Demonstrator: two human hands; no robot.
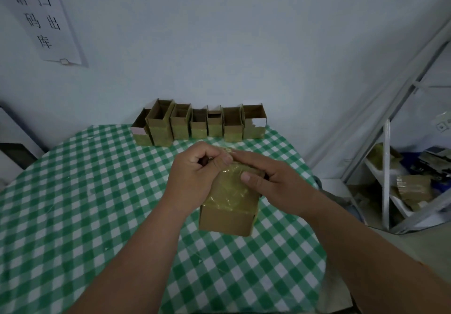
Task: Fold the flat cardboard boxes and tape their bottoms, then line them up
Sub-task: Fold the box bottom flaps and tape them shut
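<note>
A small brown box (225,206), its upper end covered with shiny yellowish tape, is held above the checked bench (73,191). The left hand (195,174) has a curled grip at its far edge, and the right hand (273,179) presses on the taped end with thumb and fingers. Farther away, seven folded boxes (200,123) stand in a row by the wall.

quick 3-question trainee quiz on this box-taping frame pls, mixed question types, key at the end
1. True or false: the box in hand already stands in the row of boxes by the wall.
2. Multiple choice: the yellowish tape covers which part of the box in hand? A) the end near the fingers B) the end nearest the camera C) no part
3. Fill in: the tablecloth is checked white and ____.

Key
1. False: the left hand and right hand both have a grip on it, well in front of the row.
2. A
3. green
</note>
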